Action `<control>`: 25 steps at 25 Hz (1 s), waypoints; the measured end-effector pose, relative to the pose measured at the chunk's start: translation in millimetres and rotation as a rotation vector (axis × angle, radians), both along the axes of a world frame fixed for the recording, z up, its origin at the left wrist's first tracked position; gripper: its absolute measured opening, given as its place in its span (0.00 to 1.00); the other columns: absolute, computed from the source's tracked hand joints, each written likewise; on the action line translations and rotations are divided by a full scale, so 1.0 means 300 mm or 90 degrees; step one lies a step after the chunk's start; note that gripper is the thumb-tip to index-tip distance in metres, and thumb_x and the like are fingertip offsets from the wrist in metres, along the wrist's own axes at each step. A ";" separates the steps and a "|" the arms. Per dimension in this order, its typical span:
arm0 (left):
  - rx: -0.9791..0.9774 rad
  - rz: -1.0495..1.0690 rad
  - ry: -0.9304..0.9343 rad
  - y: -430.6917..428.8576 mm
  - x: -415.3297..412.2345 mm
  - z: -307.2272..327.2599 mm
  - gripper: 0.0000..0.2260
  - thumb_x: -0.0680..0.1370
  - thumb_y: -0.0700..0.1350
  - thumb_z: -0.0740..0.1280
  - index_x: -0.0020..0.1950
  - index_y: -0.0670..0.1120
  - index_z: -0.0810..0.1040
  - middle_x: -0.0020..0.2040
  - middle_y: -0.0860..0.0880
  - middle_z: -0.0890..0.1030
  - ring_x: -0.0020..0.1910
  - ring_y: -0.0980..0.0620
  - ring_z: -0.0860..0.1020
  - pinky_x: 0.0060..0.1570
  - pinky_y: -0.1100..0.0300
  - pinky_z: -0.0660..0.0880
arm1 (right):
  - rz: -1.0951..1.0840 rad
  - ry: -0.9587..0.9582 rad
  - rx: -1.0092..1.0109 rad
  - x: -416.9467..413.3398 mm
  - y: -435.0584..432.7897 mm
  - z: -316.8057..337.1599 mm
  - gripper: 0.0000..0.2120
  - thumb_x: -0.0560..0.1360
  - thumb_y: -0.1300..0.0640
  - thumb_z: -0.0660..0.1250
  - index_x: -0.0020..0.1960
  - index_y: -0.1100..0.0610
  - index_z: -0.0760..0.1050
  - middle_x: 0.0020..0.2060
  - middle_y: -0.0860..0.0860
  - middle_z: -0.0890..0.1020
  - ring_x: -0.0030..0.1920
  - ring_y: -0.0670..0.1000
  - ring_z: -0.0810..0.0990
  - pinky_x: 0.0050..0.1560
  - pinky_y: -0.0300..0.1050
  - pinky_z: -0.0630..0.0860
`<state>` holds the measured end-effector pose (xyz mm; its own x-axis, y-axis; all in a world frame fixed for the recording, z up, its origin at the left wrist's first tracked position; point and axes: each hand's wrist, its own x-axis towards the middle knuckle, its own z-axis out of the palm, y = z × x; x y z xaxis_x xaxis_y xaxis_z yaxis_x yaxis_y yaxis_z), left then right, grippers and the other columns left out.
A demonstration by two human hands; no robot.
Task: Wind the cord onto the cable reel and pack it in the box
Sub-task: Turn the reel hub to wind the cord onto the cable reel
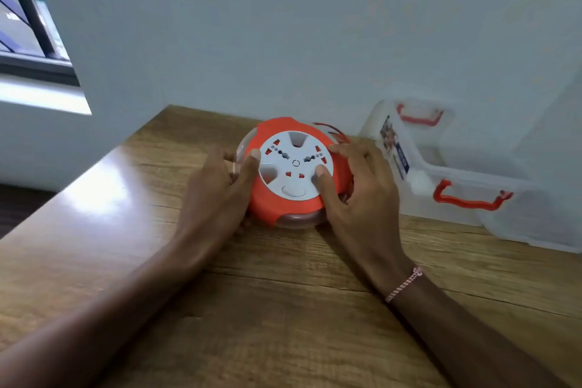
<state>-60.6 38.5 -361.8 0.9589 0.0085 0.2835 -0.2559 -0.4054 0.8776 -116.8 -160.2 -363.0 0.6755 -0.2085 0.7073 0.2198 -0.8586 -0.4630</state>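
Cable reel (294, 172) sits flat between my two hands, its round orange-and-white face turned up at me, so it has no long axis to speak of; what matters is the upright spin axis through the small ring at the hub. My left hand (217, 186) cups the reel's left rim with the fingers curled round the clear edge and the thumb laid on the orange top; I read that as a steadying hold. My right hand (359, 186) rests on the right rim, fingers spread over the far side, with the thumb tip pressed into a recess of the white disc, the place I would turn from. Just beyond my right fingers a few loops of red cord (333, 131) show behind the reel; how much is unwound I cannot tell. Further out on that side lies the clear box (466, 189) with red handles, tipped over against the wall, near the reel but apart from it. So the right hand is nearer both the loose cord and the box. Under everything is the wooden worktop (283, 309).
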 end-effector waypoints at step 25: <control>-0.160 -0.189 -0.307 -0.061 -0.049 0.109 0.13 0.83 0.61 0.63 0.64 0.60 0.80 0.48 0.56 0.89 0.41 0.53 0.89 0.35 0.49 0.86 | -0.018 -0.032 -0.531 -0.167 -0.020 0.212 0.40 0.69 0.46 0.79 0.77 0.47 0.68 0.65 0.56 0.81 0.59 0.58 0.81 0.53 0.54 0.82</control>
<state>-75.3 20.2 -329.0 0.6947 -0.1157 0.7099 -0.7180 -0.0517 0.6941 -166.8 -166.3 -299.4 0.6410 0.3805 0.6666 0.1959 -0.9208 0.3373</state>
